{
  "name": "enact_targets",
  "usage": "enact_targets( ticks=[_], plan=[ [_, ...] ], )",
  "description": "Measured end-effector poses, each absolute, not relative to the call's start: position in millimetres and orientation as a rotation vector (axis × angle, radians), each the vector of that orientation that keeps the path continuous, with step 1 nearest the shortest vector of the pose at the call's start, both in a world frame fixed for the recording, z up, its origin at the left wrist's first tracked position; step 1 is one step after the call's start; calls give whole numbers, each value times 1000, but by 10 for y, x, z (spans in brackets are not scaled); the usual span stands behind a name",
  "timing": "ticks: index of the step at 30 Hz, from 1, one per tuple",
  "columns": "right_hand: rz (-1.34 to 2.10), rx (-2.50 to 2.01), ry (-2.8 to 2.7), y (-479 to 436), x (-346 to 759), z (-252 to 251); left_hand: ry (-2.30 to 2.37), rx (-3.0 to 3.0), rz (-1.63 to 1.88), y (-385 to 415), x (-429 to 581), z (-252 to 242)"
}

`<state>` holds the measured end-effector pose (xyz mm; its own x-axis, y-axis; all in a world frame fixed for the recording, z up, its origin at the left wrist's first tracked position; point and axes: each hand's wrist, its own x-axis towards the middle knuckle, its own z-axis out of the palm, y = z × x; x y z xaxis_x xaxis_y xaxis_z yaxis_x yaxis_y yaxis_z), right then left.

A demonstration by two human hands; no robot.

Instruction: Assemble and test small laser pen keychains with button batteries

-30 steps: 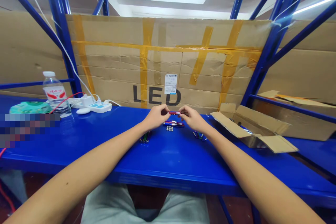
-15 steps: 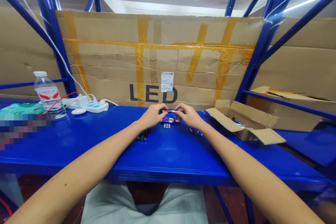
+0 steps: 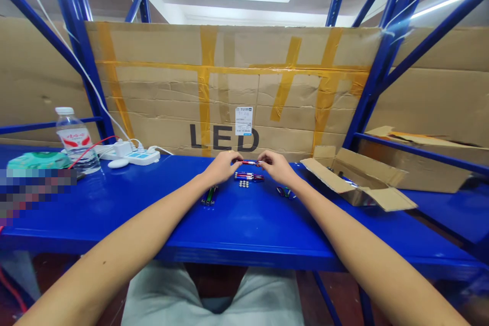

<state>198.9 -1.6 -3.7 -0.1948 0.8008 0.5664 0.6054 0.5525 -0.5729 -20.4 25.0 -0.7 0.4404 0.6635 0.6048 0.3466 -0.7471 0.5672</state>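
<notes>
A slim red-and-silver metal tube (image 3: 249, 163), like a small penlight, lies level between my hands above the table. My left hand (image 3: 222, 167) pinches its left end. At the other end, the fingers of my right hand (image 3: 275, 167) close on the tip, partly hiding it. Just below are several red and blue tubes (image 3: 248, 177) lying side by side. Small silver button-like pieces (image 3: 243, 184) sit in a cluster in front of them. Green and dark tubes (image 3: 209, 195) lie by my left wrist, and small coloured looped parts (image 3: 284, 192) by my right.
An open cardboard box (image 3: 357, 183) with parts inside stands to the right on the blue table (image 3: 237, 229). At left are a water bottle (image 3: 78, 142), a green packet (image 3: 36, 160) and a white power strip (image 3: 133, 155). A large cardboard sheet (image 3: 171, 97) stands behind.
My hands keep hold of the red tube, with the right fingers slightly farther right. More of the tubes lying below shows. The whole view has shifted slightly.
</notes>
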Motion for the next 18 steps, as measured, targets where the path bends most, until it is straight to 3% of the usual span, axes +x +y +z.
enact_targets(
  ticks=[18],
  plan=[
    [88, -1402, -2039, 383, 2022, -347, 1133, 2222, 932, 902, -28, -193]
  ],
)
